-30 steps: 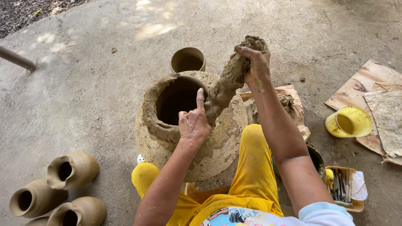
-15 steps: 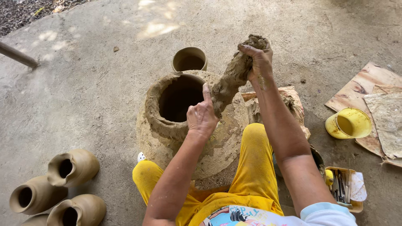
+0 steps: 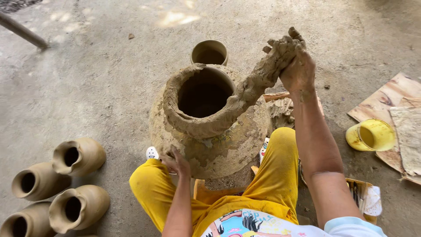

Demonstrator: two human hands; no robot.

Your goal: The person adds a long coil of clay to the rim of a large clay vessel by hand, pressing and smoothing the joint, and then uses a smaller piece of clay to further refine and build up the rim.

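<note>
My raised right hand (image 3: pixel 297 66) has its grip closed on the clay coil (image 3: pixel 258 81); my left hand (image 3: pixel 176 161), grip open, presses the pot (image 3: pixel 219 140).

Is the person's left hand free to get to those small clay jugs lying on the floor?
Probably yes. The left hand only rests on the big clay pot's lower side, and bare floor lies between it and the small jugs. The right hand holds a clay coil.

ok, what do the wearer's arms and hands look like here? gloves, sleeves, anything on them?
No gloves. Both forearms are bare. The right hand is caked in wet grey-brown clay, with smears running down the forearm. The left hand carries a thinner coat of clay. A pale blue short sleeve shows at the right upper arm. No watch, rings or bands visible.
</note>
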